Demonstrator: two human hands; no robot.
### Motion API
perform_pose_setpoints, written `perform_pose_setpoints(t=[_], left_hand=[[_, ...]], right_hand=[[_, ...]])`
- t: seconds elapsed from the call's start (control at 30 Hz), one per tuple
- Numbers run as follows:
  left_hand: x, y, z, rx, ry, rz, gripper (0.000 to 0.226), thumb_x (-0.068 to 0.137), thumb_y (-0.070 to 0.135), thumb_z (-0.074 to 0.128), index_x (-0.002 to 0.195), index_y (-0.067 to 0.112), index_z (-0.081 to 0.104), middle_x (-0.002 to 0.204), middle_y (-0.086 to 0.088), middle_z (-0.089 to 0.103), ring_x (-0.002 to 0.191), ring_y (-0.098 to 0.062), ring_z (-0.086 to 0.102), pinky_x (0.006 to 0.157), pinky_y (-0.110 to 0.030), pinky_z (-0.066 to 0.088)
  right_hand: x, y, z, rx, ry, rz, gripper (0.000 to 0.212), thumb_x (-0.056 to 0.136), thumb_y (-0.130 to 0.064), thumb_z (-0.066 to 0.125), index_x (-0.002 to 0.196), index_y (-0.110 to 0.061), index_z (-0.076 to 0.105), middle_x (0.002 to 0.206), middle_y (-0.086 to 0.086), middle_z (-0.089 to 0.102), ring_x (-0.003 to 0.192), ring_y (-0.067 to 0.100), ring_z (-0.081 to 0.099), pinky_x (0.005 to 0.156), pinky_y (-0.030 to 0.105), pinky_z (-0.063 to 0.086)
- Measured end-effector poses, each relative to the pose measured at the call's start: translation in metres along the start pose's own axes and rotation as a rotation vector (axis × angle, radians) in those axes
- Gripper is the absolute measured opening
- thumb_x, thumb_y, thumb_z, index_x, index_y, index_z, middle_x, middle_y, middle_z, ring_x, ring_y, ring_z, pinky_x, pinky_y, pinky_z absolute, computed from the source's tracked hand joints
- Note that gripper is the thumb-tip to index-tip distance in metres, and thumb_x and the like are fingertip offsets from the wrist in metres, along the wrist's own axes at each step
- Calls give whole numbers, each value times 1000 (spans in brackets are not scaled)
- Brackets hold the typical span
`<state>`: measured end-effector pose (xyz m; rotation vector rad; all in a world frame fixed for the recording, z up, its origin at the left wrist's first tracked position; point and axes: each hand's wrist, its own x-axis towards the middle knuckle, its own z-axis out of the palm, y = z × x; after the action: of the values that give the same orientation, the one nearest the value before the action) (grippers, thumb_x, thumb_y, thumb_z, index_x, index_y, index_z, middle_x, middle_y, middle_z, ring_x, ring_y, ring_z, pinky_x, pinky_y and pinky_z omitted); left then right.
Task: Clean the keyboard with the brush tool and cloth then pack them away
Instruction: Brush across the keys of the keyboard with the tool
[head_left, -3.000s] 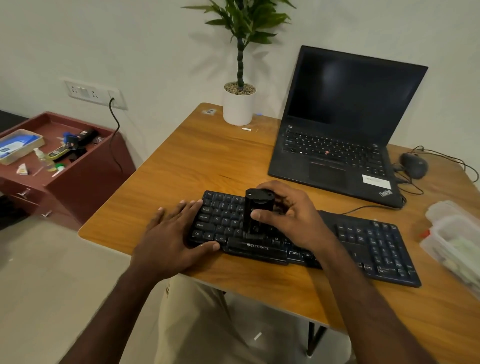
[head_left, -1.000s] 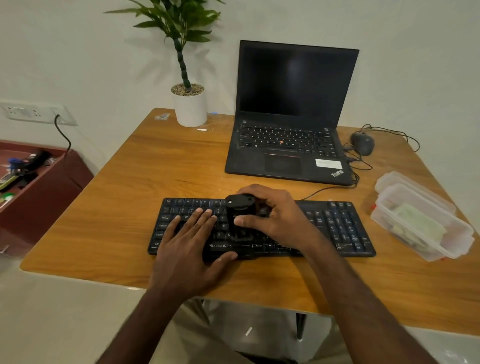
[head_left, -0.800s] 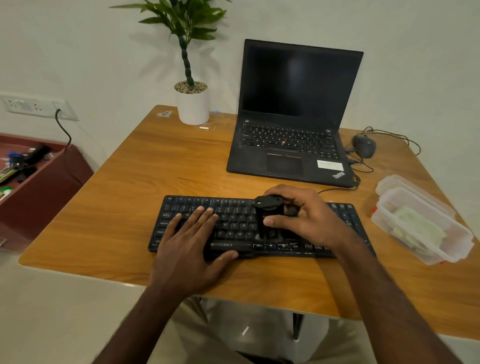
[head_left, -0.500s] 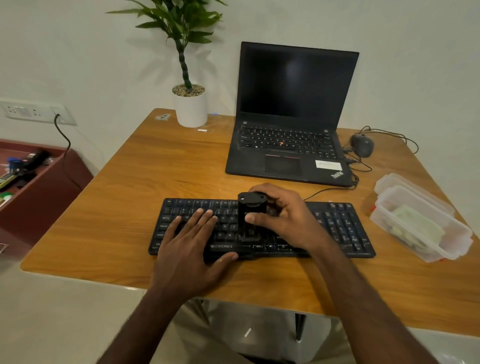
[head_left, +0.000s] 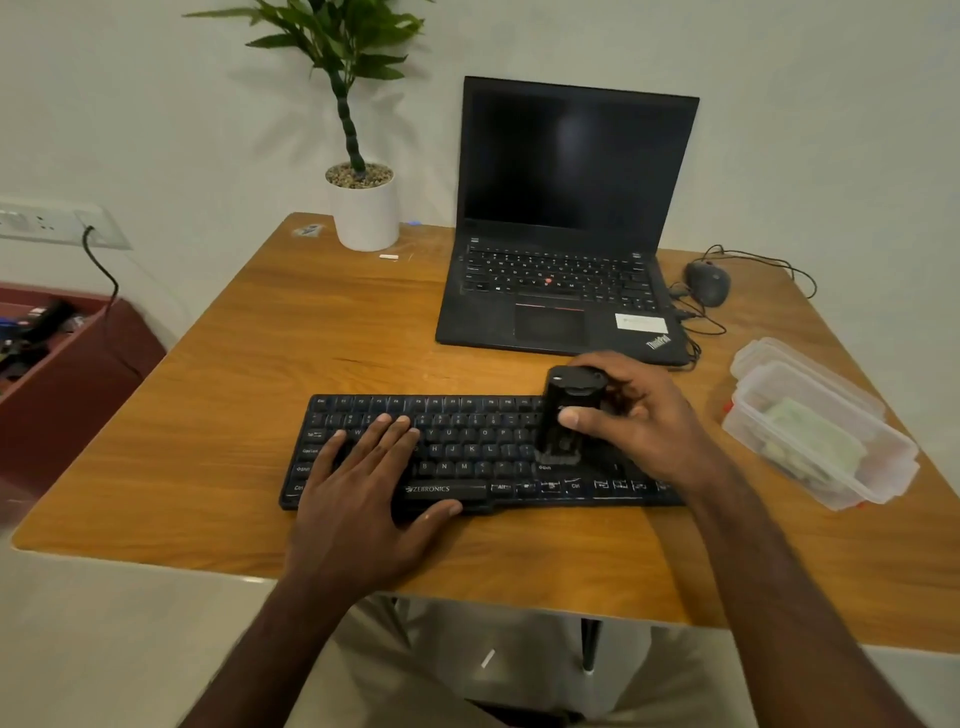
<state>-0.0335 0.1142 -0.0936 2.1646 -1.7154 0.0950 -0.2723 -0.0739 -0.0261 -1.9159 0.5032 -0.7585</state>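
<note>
Brushing step in hand. Right hand (head_left: 631, 421) grips the black brush tool (head_left: 566, 418) upright, thumb across its front, fingers curled round the back, bristle end down on the keys of the black keyboard (head_left: 467, 452), right of centre in the lower rows. Left hand (head_left: 363, 488) lies flat, fingers straight, pressing on the left part of the keyboard with the thumb along the front edge near the spacebar, likely pinning it so it doesn't slide. Keyboard sits near the front edge of the wooden tabletop (head_left: 311, 322), long side roughly parallel to it. Clear plastic container (head_left: 815, 431) stands on the tabletop to the right of the keyboard, apart from it, with something pale green inside, probably the cloth, can't confirm; a second clear piece sits behind it, maybe the lid. Open laptop (head_left: 566, 218), wired mouse (head_left: 707, 283) and potted plant (head_left: 361, 156) at the back, not part of the job. Judgement: early to middle of the task, cloth wipe and packing not yet done. Next move calls for sweeping the bristles along the rows with light downward pressure; the right end and numpad area are hidden under the right hand and need covering, and the left hand must shift off the keys it covers so those get brushed too.
</note>
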Motion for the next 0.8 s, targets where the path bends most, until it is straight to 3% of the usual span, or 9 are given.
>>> perform_pose_setpoints(t=[0.07,0.17,0.5,0.63,0.8], left_hand=[[0,-1,0,7,-2,3,89,86,83,32,146,18,49,154,1,42,148,-11,26,122,-44,16],[0,-1,-1,15,-3,1,89,86,83,33,145,18,49,154,1,43,148,-11,26,122,-44,17],[0,0,1,11,3,6,90,86,83,32,145,17,50,153,0,43,147,-12,27,121,-47,21],[0,-1,1,18,4,4,89,87,83,32,145,17,50,153,0,43,148,-12,26,121,-46,19],[-1,0,0,9,13,0,87,87,81,36,144,17,51,152,0,45,147,-13,29,120,-48,22]], right_hand=[[6,0,18,-3,-29,-29,33,83,-17,79,114,-12,69,103,-3,71,97,15,68,79,24,55],[8,4,29,3,-81,-21,31,84,-15,80,114,-12,70,103,-1,71,95,18,69,77,27,56],[-16,0,-30,-5,3,43,32,81,-14,78,112,-15,71,103,2,75,96,19,72,80,30,60],[-7,4,-1,12,-36,11,30,83,-9,79,111,-5,71,102,5,73,94,16,70,79,24,54],[17,-4,42,77,-81,-23,29,84,-5,80,112,-7,70,102,0,71,93,14,70,76,23,54]])
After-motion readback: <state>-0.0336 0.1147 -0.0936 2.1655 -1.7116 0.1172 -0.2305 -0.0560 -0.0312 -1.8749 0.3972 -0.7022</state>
